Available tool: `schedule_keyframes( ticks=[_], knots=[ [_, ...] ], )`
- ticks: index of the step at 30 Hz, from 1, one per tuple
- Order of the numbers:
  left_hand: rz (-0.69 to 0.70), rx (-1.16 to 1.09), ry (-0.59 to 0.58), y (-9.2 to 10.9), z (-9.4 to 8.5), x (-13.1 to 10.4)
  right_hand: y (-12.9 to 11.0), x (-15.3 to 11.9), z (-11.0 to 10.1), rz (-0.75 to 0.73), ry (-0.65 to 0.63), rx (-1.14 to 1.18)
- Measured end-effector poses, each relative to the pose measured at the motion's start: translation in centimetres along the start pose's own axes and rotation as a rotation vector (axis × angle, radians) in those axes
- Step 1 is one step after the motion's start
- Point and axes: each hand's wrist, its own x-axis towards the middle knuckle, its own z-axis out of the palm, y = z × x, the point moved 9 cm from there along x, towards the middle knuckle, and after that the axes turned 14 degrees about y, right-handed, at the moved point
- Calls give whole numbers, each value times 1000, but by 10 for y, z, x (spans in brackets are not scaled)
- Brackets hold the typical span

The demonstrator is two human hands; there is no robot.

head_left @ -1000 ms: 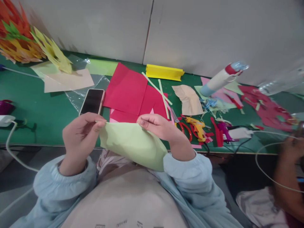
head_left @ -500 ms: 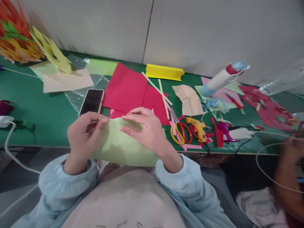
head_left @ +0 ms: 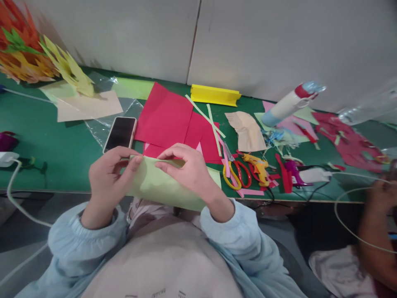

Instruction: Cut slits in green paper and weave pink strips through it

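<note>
Over the near edge of the table [head_left: 66,169], the pale green sheet [head_left: 155,184] stretches left to right, nearside of the fingertips. The left hand [head_left: 107,178] pinches its far-left end; the right hand [head_left: 197,176] curves at the far edge, its grip impossible to tell.

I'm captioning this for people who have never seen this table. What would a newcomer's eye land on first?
Probably the overlapping red sheets near the middle of the green table, just beyond the left hand and right hand at a pale green sheet. Next, likely the spiky orange paper piece at the far left, then the bright yellow strip by the wall. Scissors lie beside a yellow glue gun, right of the hands.
</note>
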Motion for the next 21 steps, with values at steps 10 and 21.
schedule_keyframes(
  ticks=[10, 21],
  knots=[
    [-59, -46, -325, -4, 19, 10, -1, 3, 11, -1, -141, -25],
    [-123, 5, -399, -13, 30, 19, 7, 11, 24, -5, -179, -66]
  ],
)
